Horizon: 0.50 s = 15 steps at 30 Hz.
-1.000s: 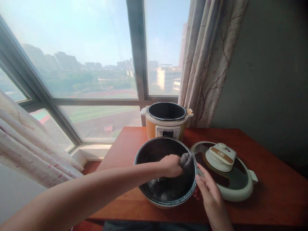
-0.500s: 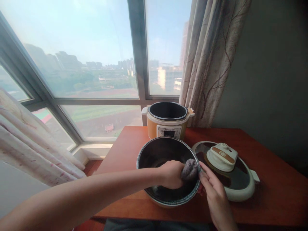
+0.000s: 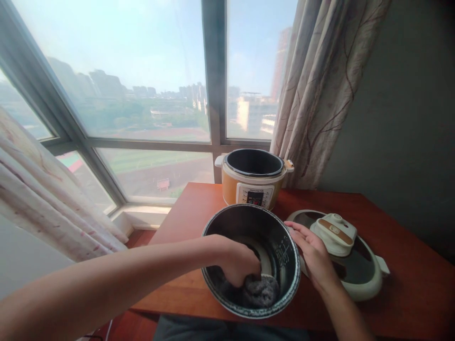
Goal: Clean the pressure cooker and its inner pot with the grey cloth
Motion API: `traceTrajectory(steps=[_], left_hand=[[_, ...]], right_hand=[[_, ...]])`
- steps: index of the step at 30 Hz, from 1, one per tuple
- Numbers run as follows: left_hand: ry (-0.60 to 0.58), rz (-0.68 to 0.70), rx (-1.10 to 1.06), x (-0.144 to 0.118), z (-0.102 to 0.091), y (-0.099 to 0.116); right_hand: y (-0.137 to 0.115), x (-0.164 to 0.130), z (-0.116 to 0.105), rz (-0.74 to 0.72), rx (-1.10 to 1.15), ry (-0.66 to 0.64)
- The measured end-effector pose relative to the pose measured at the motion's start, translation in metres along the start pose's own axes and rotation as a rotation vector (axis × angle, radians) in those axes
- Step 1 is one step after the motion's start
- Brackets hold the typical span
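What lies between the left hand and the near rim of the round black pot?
In the head view, a bunched grey fluffy cloth lies between the left hand and the pot's near rim.

Dips left hand (image 3: 240, 267) low in front, holds right hand (image 3: 313, 248) to its right.

Lays left forearm (image 3: 142, 267) slantwise behind the left hand, bends left wrist (image 3: 213, 248) downward, curls the fingertips out of sight below the knuckles. Points right fingers (image 3: 300, 233) forward and toward the left, with right forearm (image 3: 346, 305) trailing nearer the body.
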<state>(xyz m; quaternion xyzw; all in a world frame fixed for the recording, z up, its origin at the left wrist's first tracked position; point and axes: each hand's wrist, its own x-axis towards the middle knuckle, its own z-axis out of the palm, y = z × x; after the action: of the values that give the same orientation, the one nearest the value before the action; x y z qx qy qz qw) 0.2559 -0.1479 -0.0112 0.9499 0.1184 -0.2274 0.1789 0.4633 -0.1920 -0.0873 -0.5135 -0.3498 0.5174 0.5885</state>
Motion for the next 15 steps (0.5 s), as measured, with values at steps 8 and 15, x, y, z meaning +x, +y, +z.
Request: traceTrajectory(steps=[8,15], left_hand=[[-0.009,-0.071,-0.249,0.017,0.009,-0.003],[0.296,-0.503,-0.948,0.044,0.015,-0.002]], right_hand=[[0.007,-0.025,-0.023,-0.048,-0.285,0.043],[0.024,-0.056,-0.029,-0.058,-0.306,0.079]])
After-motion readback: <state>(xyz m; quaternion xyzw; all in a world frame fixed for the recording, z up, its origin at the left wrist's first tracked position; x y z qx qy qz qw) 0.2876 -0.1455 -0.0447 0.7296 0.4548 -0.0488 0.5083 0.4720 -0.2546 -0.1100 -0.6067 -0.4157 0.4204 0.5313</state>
